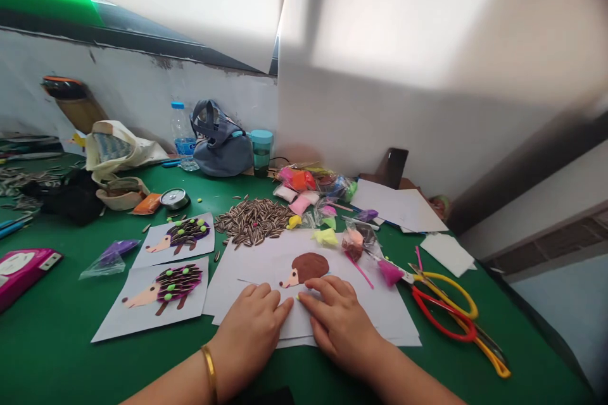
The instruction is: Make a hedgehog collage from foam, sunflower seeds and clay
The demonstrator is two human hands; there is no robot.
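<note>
My left hand [253, 326] rests on white paper [228, 304] with its fingers curled and thumb stretched toward the right. A thin dark stick-like thing [247, 281] shows just beyond its knuckles; I cannot tell whether the hand holds it. My right hand [338, 319] lies over the sheet, fingers stretched out. Its index fingertip touches a tiny yellow-green bit [298, 297], while other fingers reach the lower edge of a clay hedgehog [310, 267]. That hedgehog has a smooth brown body and a pale pointed face. My right hand partly covers its underside.
Left are two finished-looking hedgehog pictures [164, 291] with seed spines. Behind the paper lie a sunflower seed pile [254, 220] and bagged coloured clay [299, 180]. Red-and-yellow scissors [446, 310] are at right. A blue bag [223, 152] and water bottle [183, 133] stand by the wall.
</note>
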